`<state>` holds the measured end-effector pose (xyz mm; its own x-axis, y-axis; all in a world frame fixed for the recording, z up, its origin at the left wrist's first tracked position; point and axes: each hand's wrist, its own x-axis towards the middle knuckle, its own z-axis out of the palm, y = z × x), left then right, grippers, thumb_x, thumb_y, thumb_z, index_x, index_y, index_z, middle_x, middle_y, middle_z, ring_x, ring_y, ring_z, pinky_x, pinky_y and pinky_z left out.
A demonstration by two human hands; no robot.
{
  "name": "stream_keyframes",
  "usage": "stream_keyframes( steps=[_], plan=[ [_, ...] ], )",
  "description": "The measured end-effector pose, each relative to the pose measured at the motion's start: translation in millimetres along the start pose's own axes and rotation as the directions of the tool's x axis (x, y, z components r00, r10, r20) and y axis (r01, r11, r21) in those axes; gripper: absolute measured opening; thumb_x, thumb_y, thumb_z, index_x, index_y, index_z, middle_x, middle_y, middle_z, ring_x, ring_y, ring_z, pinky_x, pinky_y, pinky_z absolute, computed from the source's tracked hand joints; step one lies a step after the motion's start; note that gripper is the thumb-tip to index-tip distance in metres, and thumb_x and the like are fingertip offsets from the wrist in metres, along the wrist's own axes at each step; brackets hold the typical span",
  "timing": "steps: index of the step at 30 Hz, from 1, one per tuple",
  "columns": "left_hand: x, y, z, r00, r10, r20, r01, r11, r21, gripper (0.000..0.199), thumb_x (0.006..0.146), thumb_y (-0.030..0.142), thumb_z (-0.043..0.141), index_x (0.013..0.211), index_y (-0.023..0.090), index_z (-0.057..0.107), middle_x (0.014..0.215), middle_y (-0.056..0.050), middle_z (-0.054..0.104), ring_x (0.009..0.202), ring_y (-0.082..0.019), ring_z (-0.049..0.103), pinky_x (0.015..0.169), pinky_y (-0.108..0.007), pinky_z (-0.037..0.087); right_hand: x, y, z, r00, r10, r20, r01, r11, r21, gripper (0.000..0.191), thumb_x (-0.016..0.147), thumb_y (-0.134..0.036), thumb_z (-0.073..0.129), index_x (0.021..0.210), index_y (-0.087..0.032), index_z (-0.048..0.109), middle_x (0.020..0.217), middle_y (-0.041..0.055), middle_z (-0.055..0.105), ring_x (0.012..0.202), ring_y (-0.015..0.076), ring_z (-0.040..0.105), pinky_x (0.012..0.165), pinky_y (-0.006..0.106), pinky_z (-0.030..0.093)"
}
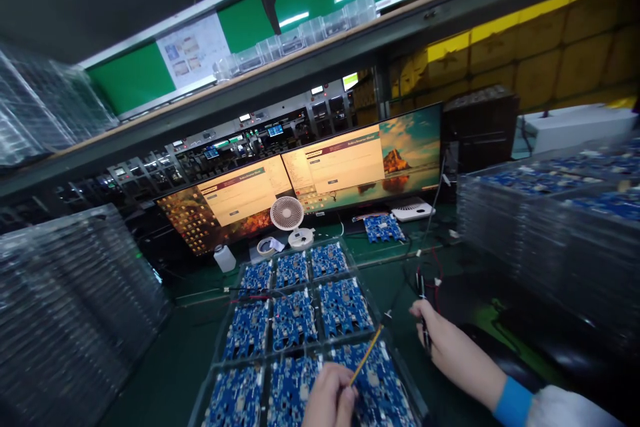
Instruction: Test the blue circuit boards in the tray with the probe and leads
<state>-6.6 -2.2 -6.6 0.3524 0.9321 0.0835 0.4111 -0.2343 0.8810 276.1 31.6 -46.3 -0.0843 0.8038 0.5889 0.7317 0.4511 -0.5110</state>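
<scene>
A clear plastic tray (358,280) on the green bench holds several blue circuit boards (294,319) in rows. My left hand (327,397) is low at the tray's near edge, pinching a thin yellow-orange stick (367,353) that slants up over a board. My right hand (443,340), with a blue cuff at the wrist, rests just right of the tray and grips a dark probe (425,320) whose red and black wires (431,273) run up toward the back.
Two monitors (345,167) stand at the back with a small white fan (287,215), a tape roll (265,246) and a white bottle (226,258) before them. A lone blue board (383,227) lies behind the tray. Tall stacks of trays rise at left (70,307) and right (550,227).
</scene>
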Motion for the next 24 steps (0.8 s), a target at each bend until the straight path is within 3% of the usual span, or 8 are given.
stream_keyframes(
  steps=[2, 4, 7, 9, 13, 17, 24],
  plan=[
    [6, 2, -11.9, 0.999, -0.013, 0.034, 0.012, 0.999, 0.046, 0.041, 0.086, 0.054, 0.049, 0.079, 0.016, 0.063, 0.089, -0.009, 0.061, 0.085, -0.02, 0.055, 0.081, -0.03, 0.04, 2, -1, -2, 0.999, 0.006, -0.051, -0.006, 1.0, -0.006, 0.025, 0.098, -0.03, 0.022, 0.107, -0.016, 0.04, 0.08, 0.005, 0.05, 0.068, 0.0175, 0.056, 0.06, 0.026, 0.047],
    [10, 5, -21.6, 0.99, -0.084, 0.11, 0.086, 0.996, -0.011, 0.038, 0.083, 0.051, 0.056, 0.086, 0.015, 0.066, 0.084, -0.005, 0.057, 0.08, -0.017, 0.052, 0.077, -0.029, 0.039, 5, -3, -7, 0.993, 0.018, -0.12, -0.019, 1.0, -0.008, 0.024, 0.101, -0.033, 0.025, 0.112, -0.016, 0.037, 0.096, 0.0098, 0.052, 0.078, 0.0173, 0.057, 0.066, 0.025, 0.05],
    [14, 14, -32.1, 0.955, -0.147, 0.258, 0.196, 0.965, -0.174, 0.039, 0.076, 0.048, 0.066, 0.094, 0.014, 0.066, 0.079, -0.001, 0.053, 0.073, -0.013, 0.048, 0.073, -0.026, 0.038, 12, -7, -15, 0.982, 0.021, -0.189, -0.022, 1.0, -0.005, 0.019, 0.102, -0.036, 0.027, 0.106, -0.018, 0.031, 0.128, 0.0174, 0.039, 0.095, 0.0183, 0.056, 0.08, 0.028, 0.051],
    [16, 24, -37.6, 0.918, -0.177, 0.354, 0.251, 0.952, -0.176, 0.035, 0.073, 0.042, 0.069, 0.093, 0.013, 0.066, 0.076, 0.0, 0.054, 0.071, -0.012, 0.048, 0.073, -0.026, 0.039, 17, -5, -18, 0.982, 0.0, -0.189, 0.0, 1.0, -0.004, 0.018, 0.102, -0.035, 0.027, 0.103, -0.018, 0.03, 0.135, 0.0181, 0.032, 0.102, 0.0192, 0.054, 0.084, 0.03, 0.051],
    [20, 52, -47.2, 0.899, -0.168, 0.404, 0.153, 0.986, 0.07, 0.015, 0.071, 0.022, 0.068, 0.085, 0.017, 0.069, 0.086, -0.001, 0.063, 0.083, -0.015, 0.055, 0.08, -0.026, 0.042, 29, 10, -21, 0.989, -0.086, -0.121, 0.083, 0.996, -0.03, 0.017, 0.099, -0.032, 0.029, 0.097, -0.017, 0.036, 0.128, 0.0167, 0.04, 0.11, 0.0231, 0.049, 0.091, 0.036, 0.048],
    [31, 73, -55.4, 0.893, -0.134, 0.431, 0.029, 0.97, 0.241, 0.014, 0.07, 0.013, 0.066, 0.081, 0.02, 0.07, 0.088, 0.001, 0.065, 0.087, -0.014, 0.058, 0.082, -0.024, 0.042, 40, 35, -25, 0.989, -0.118, -0.092, 0.11, 0.99, -0.087, 0.016, 0.094, -0.024, 0.03, 0.097, -0.015, 0.043, 0.115, 0.0147, 0.047, 0.105, 0.0244, 0.05, 0.089, 0.036, 0.047],
    [43, 68, -67.7, 0.903, -0.117, 0.414, -0.041, 0.935, 0.353, 0.016, 0.073, 0.012, 0.061, 0.085, 0.022, 0.068, 0.092, 0.002, 0.065, 0.091, -0.014, 0.058, 0.084, -0.024, 0.04, 61, 55, -52, 0.983, -0.18, 0.043, 0.185, 0.964, -0.194, 0.019, 0.093, -0.013, 0.031, 0.098, -0.014, 0.049, 0.091, 0.0088, 0.048, 0.085, 0.0233, 0.047, 0.072, 0.032, 0.042]
  ],
)
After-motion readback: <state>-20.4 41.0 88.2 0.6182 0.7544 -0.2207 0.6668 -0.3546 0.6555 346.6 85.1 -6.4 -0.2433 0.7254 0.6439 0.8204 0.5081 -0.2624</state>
